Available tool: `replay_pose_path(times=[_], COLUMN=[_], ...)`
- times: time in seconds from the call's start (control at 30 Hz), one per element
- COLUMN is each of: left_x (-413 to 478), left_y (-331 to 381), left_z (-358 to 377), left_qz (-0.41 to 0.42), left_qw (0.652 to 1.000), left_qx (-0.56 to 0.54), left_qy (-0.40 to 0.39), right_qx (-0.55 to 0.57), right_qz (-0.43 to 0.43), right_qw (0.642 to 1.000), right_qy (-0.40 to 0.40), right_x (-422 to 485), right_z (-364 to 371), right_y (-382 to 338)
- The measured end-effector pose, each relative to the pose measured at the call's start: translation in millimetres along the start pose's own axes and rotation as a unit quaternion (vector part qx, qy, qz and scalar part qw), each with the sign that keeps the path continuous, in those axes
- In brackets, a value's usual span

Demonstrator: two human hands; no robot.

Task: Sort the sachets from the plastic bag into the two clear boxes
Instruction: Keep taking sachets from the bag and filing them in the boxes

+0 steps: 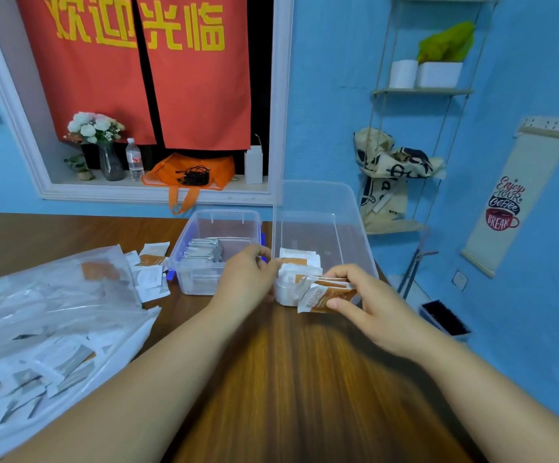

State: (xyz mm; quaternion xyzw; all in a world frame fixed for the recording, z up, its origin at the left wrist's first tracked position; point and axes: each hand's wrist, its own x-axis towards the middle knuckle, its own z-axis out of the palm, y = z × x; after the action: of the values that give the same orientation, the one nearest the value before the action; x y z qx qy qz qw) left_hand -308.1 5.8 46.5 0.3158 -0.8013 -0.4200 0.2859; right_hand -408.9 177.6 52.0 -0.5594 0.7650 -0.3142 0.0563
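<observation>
Two bare forearms reach out over the table (pixel 288 379), ending in two hands at the near end of the right box (pixel 321 202). The right hand (pixel 371 309) pinches a bundle (pixel 328 295) of orange sachets between thumb and curled fingers, tilted over that box's near edge. At least three sachets show in the bundle; the exact count cannot be told. The left hand (pixel 244 279) has its fingers curled at the box's near left corner, but whether they grip the wall or the sachets inside cannot be told.

Two clear boxes stand side by side near the table's far edge. The right box holds one stack of orange-and-white sachets (pixel 300 265) packed against its near end. The left box (pixel 224 215) holds one row of grey sachets (pixel 204 250).

One bag (pixel 54 312) lies at the table's left edge, with many sachets showing through it. Several loose sachets (pixel 149 272) lie between the bag and the left box, overlapping too much to count.

Behind, on the ledge (pixel 104 185), stand one bottle (pixel 134 160), one vase (pixel 111 163) and one tote (pixel 191 173).
</observation>
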Motion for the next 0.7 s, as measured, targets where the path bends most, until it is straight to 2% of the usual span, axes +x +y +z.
replay_pose_path(times=[0.1, 0.23, 0.43, 0.7], left_x=[-12.5, -26.5, -33.6, -37.1], left_y=[-5.4, -7.4, -14.4, -17.0], left_z=[0.2, -1.4, -2.1, -3.7], left_qz=[0.017, 0.045, 0.062, 0.073], left_qw=[0.999, 0.997, 0.994, 0.992], left_qx=[-0.037, -0.058, -0.088, -0.098], left_qy=[0.013, 0.021, 0.026, 0.011], right_qx=[0.038, 0.101, 0.024, -0.050], right_qz=[0.011, 0.021, 0.045, 0.087], right_qw=[0.999, 0.994, 0.996, 0.995], right_qy=[-0.013, 0.044, 0.066, 0.009], right_x=[-4.9, 5.7, 61.7, 100.3], right_z=[-4.3, -17.8, -25.5, -15.0], right_y=[-1.4, -4.5, -6.4, 2.4])
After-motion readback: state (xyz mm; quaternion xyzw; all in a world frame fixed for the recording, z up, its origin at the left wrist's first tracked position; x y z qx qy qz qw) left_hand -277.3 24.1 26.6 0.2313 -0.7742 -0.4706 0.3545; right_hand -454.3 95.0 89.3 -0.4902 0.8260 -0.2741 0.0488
